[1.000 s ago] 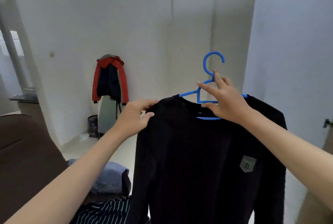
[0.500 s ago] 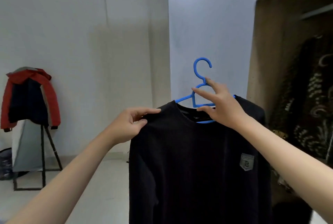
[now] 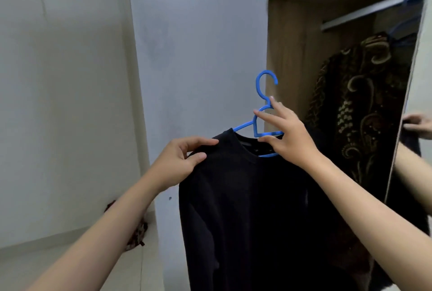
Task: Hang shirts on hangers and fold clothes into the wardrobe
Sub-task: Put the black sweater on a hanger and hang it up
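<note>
- Now the right hand [image 3: 288, 139] is gripping the blue hanger [image 3: 257, 124] just below its hook.
- The left hand [image 3: 177, 164] is pinching the black shirt's [image 3: 245, 208] shoulder.
- The shirt is hanging on the hanger, beside the open wardrobe [image 3: 287, 56].

Black shirt [image 3: 252, 208], blue hanger [image 3: 258, 124], brown swirl-patterned garment [image 3: 360, 108].

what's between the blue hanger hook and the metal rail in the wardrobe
In the head view nothing: only the wardrobe's bare wooden side panel shows between the blue plastic hanger and the metal rail. The patterned brown garment hangs lower right.
</note>
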The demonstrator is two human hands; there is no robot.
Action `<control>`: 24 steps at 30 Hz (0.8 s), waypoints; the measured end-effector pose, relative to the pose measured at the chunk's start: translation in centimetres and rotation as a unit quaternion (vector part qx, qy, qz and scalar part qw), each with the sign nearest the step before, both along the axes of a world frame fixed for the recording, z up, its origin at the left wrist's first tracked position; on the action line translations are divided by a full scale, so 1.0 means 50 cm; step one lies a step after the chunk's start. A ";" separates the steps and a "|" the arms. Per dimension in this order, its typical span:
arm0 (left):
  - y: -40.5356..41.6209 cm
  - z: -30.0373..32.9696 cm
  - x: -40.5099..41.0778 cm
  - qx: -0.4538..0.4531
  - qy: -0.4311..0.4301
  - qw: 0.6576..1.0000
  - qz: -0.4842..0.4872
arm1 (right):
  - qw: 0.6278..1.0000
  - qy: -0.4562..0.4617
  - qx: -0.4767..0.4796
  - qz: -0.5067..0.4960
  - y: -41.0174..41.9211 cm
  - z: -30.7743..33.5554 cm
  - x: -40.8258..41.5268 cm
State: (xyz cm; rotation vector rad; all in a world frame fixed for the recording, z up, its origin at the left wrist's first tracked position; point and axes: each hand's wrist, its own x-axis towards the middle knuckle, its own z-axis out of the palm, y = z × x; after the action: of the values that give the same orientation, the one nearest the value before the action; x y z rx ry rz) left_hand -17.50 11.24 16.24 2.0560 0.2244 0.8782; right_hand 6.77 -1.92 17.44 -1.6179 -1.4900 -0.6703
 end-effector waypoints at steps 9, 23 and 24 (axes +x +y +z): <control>0.154 0.034 0.227 0.001 -0.022 0.992 -0.122 | 0.993 0.001 0.006 -0.119 0.051 0.020 0.155; 0.186 0.129 0.525 -0.013 -0.106 0.949 -0.295 | 0.929 -0.027 0.061 -0.363 -0.039 0.121 0.229; 0.180 0.137 0.547 -0.015 -0.113 0.947 -0.299 | 0.925 -0.032 0.070 -0.372 -0.048 0.131 0.233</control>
State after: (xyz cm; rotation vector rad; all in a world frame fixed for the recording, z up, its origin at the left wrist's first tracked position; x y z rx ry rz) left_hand 9.83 20.25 23.10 1.8127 -0.4878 0.7054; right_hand 18.44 -4.32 23.99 -2.0559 -0.8019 -1.2181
